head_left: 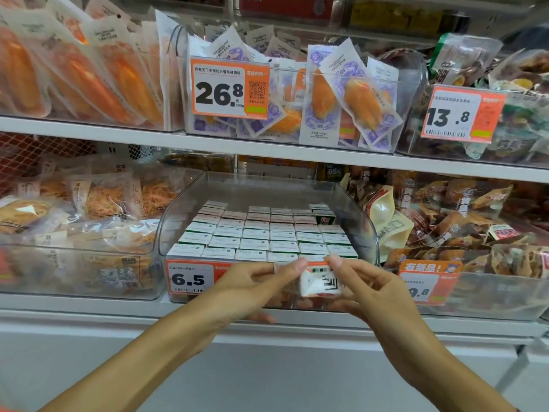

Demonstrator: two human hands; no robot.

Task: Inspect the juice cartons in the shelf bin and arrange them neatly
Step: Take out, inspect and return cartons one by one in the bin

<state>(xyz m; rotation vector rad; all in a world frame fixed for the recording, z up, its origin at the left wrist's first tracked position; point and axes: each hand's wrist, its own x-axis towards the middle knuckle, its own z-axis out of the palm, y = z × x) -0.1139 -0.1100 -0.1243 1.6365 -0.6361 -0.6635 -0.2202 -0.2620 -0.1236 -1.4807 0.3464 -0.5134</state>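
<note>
A clear plastic shelf bin (190, 203) on the lower shelf holds several rows of small juice cartons (261, 233), their white tops packed side by side. One carton (319, 283) is out of the rows, held in front of the bin's front wall with its white folded end and a barcode toward me. My left hand (252, 288) pinches its left side between thumb and fingers. My right hand (364, 288) pinches its right side. One dark carton (323, 217) at the back right of the bin stands turned differently from the others.
An orange price tag reading 6.5 (190, 278) hangs on the bin's front. Bins of bagged snacks (89, 233) stand to the left and bagged snacks (463, 233) to the right. The upper shelf (267, 147) carries more snack bins with tags 26.8 and 13.8.
</note>
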